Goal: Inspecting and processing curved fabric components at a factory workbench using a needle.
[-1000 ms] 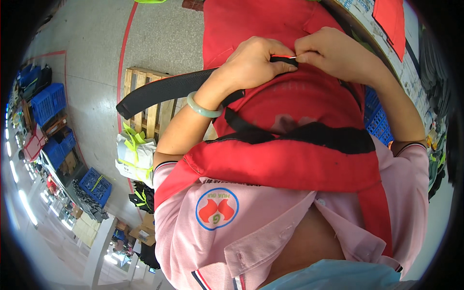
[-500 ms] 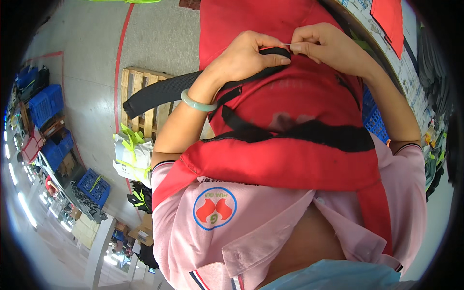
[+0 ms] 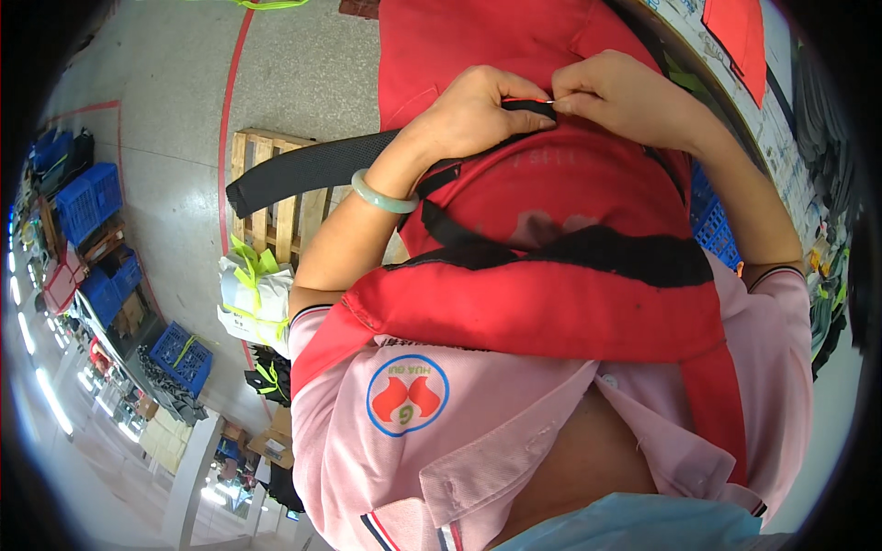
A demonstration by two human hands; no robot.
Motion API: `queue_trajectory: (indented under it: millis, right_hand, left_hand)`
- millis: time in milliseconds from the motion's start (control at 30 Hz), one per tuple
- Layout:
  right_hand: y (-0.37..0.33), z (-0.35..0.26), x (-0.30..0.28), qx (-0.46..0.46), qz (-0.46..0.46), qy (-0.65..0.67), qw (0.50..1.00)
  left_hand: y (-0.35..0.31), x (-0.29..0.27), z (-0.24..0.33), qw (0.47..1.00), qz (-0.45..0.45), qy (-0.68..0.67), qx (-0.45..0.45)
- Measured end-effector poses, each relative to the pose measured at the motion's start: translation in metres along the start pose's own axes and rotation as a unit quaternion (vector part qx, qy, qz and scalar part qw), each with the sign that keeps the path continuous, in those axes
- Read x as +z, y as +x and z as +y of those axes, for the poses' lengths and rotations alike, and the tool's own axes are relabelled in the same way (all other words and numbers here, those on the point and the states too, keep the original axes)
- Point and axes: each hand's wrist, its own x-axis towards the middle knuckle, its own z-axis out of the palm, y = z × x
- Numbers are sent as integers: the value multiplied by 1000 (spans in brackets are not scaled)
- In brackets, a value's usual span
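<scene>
Over the red apron (image 3: pixel 533 317), both hands meet in front of my body. My left hand (image 3: pixel 464 115) is closed, thumb and forefinger gripping a black strap (image 3: pixel 312 170) with some red along its edge. The strap's wide free end sticks out past my left wrist, over a pallet. Fingertips of my right hand (image 3: pixel 625 99) touch or almost touch the gripped part. They pinch a thin pale piece (image 3: pixel 550 102), too small to tell what kind it is. The other fingers of both hands curl out of sight.
A wooden pallet (image 3: pixel 260 147) lies on the floor at left, beside a white bundle (image 3: pixel 248 298) with yellow-green ties. Blue crates (image 3: pixel 89 197) stand farther left. At right runs a table edge (image 3: pixel 707 64) carrying an orange-red cloth piece (image 3: pixel 740 41); a blue crate (image 3: pixel 712 220) sits below it.
Both hands have come slightly nearer my body. My right fingertips are closer to the strap, and less of the thin pale piece shows. The strap's free end has shifted slightly left.
</scene>
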Motion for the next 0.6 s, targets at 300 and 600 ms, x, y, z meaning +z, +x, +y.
queue_trajectory:
  millis: [300,600]
  right_hand:
    - [-1,22,11,112,17,476,872]
    - [-61,109,-19,112,478,-48,870]
  left_hand:
    - [1,-4,2,996,-7,-74,-52]
    - [-8,-34,3,991,-33,-127,-37]
